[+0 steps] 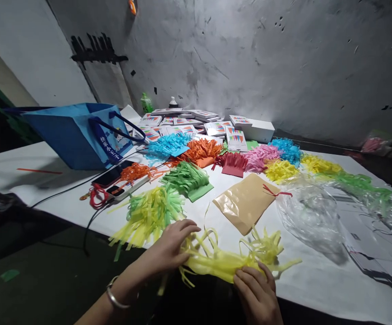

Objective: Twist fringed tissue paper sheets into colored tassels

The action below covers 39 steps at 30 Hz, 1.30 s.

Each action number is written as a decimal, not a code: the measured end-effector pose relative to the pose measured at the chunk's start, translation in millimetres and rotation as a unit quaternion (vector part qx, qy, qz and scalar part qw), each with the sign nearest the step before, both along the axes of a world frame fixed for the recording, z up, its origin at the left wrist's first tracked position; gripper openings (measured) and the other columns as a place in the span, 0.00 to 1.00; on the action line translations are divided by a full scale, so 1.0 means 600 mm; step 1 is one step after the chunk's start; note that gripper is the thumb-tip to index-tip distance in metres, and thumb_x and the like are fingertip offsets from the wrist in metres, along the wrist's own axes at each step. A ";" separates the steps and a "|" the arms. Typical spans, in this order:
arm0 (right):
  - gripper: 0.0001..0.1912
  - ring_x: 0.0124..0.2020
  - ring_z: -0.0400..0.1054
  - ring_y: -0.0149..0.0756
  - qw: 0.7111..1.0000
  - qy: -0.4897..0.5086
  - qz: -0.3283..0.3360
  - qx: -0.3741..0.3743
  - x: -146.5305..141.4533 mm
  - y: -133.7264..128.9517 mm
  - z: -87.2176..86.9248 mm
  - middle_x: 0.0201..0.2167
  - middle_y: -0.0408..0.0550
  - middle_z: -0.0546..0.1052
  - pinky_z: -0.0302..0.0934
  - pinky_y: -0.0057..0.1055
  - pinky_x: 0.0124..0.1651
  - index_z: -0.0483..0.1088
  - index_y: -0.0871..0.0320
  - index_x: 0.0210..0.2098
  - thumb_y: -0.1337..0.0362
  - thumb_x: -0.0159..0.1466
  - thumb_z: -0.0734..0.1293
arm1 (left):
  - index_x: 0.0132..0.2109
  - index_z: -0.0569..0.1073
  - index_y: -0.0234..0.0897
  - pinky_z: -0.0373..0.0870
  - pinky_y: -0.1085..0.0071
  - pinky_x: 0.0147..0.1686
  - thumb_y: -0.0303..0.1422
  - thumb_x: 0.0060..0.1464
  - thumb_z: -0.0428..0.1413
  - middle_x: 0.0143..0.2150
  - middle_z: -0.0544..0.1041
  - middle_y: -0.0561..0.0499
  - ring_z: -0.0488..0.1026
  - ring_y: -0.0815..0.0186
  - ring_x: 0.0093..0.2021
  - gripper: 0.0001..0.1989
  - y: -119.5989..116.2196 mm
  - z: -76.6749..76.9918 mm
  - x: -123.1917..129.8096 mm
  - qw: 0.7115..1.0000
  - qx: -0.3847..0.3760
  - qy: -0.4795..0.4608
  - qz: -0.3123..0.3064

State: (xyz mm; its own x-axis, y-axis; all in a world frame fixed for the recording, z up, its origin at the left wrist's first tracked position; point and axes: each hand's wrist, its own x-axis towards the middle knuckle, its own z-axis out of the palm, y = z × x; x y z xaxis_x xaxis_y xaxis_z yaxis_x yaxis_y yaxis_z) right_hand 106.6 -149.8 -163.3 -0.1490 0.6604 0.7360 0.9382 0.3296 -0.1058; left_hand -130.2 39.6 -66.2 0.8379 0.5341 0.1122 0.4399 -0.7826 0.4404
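Observation:
A yellow tissue-paper fringe [216, 264] stretches between my hands at the table's front edge, its cut strips loose at both ends. My left hand [173, 243] grips its left end, thumb below and fingers above. At the right end, the curled fingers of my right hand [256, 291] press on the paper; that thumb is hidden. Left of my hands lies a yellow-and-green fringe bundle [155, 210], its strips hanging over the edge. Behind it rests a green fringe bundle [187, 178]. A brown paper sheet or envelope [245, 201] lies just beyond the yellow fringe.
A blue bag [63, 135] stands at the left, near cables and a phone-like device [128, 187]. Several coloured fringe bundles [202, 151] cross the table before stacked printed boxes [216, 128]. Clear plastic bags [312, 214] lie at the right. A grey wall [266, 67] rises behind.

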 end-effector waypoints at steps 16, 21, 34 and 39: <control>0.14 0.47 0.73 0.42 0.999 0.001 -0.030 -0.018 0.002 -0.015 -0.003 0.42 0.48 0.81 0.46 0.45 0.61 0.73 0.59 0.50 0.71 0.69 0.59 | 0.39 0.73 0.42 0.53 0.55 0.59 0.26 0.65 0.51 0.37 0.79 0.54 0.71 0.63 0.42 0.08 -0.102 -0.127 0.084 0.966 0.150 -0.205 -0.051; 0.09 0.38 0.72 0.40 0.990 0.097 -0.104 -0.010 -0.025 0.015 0.024 0.31 0.44 0.77 0.50 0.45 0.55 0.72 0.57 0.42 0.70 0.70 0.60 | 0.36 0.71 0.39 0.58 0.55 0.52 0.26 0.64 0.49 0.40 0.76 0.50 0.70 0.60 0.43 0.09 -0.099 -0.078 0.074 0.986 0.086 -0.141 0.007; 0.10 0.43 0.72 0.40 0.998 0.044 -0.021 -0.027 -0.014 0.011 0.040 0.38 0.48 0.79 0.49 0.44 0.60 0.73 0.59 0.44 0.69 0.70 0.60 | 0.43 0.73 0.41 0.56 0.58 0.53 0.34 0.63 0.57 0.39 0.78 0.53 0.70 0.61 0.43 0.03 -0.085 -0.095 0.080 0.973 0.151 -0.141 -0.100; 0.11 0.41 0.71 0.39 0.993 0.113 -0.024 -0.020 -0.018 0.002 0.042 0.34 0.44 0.79 0.48 0.46 0.58 0.73 0.56 0.39 0.69 0.72 0.59 | 0.43 0.74 0.43 0.59 0.60 0.52 0.29 0.65 0.54 0.39 0.78 0.53 0.70 0.63 0.42 0.05 -0.097 -0.080 0.070 0.977 0.112 -0.158 -0.089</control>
State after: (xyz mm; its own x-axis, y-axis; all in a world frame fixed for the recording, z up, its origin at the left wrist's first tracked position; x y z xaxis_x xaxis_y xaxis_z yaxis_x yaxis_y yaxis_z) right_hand 95.6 -148.7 -138.2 0.0505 0.6925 0.7196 0.9034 0.2755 -0.3286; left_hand -88.0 -18.8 -113.9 0.8196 0.3154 0.4784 0.1574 -0.9267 0.3413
